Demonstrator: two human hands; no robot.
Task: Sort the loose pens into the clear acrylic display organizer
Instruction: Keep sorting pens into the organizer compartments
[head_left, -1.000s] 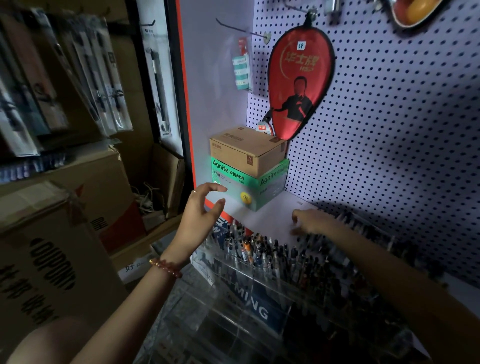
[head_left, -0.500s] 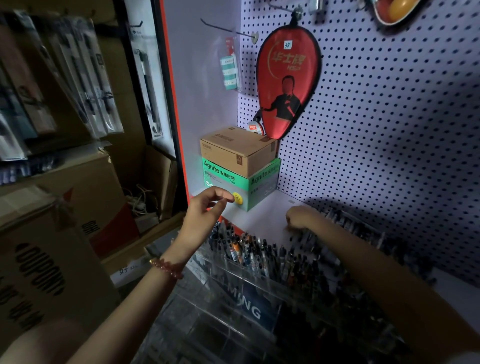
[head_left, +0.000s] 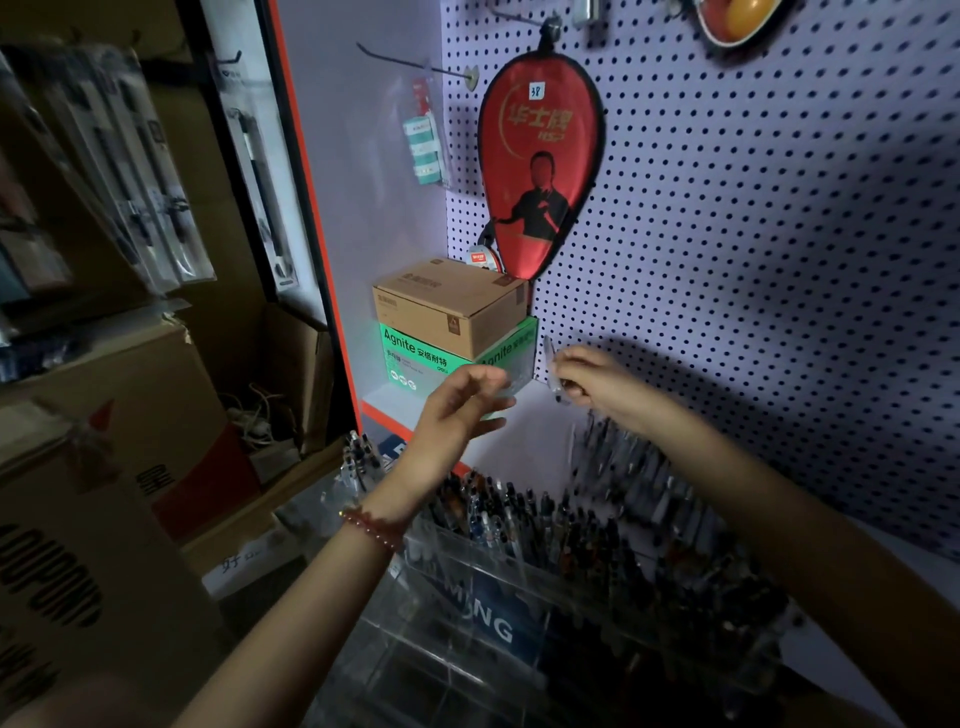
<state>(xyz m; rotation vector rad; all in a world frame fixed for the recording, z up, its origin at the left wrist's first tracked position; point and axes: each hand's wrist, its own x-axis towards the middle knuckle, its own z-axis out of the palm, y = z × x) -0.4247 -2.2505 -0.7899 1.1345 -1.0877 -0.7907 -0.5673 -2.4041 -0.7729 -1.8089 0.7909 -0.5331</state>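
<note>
From the head camera we look down along both forearms at a shop shelf in dim light. Our right hand (head_left: 589, 382) is raised above the shelf, just in front of the white pegboard (head_left: 779, 249), with thumb and curled fingers pinching a pale, see-through pen (head_left: 551, 364). The pen stands nearly upright, its top end poking above the knuckles and its lower end showing under the fingers. Our left hand (head_left: 454, 408) hangs in the air close beside it, well apart from any object, fingers loosely bent and spread and gripping nothing; the fingertips are smeared by motion blur. A red bead bracelet (head_left: 373, 526) circles that wrist. Below both hands sits the clear acrylic display organizer (head_left: 415, 654), its front wall carrying a blue label with white letters, its upper compartments packed with upright pens (head_left: 540, 525). More of them stand in a rear row under the right forearm, too dark to tell apart. The lower front compartments are too dim for us to make out what they hold. Behind the hands, in the shelf corner, a brown carton (head_left: 447, 306) rests on a green Agnite box (head_left: 410, 356). A red paddle cover (head_left: 540, 176) hangs on the pegboard above them. Large cardboard boxes (head_left: 114, 415) fill the left side.
</note>
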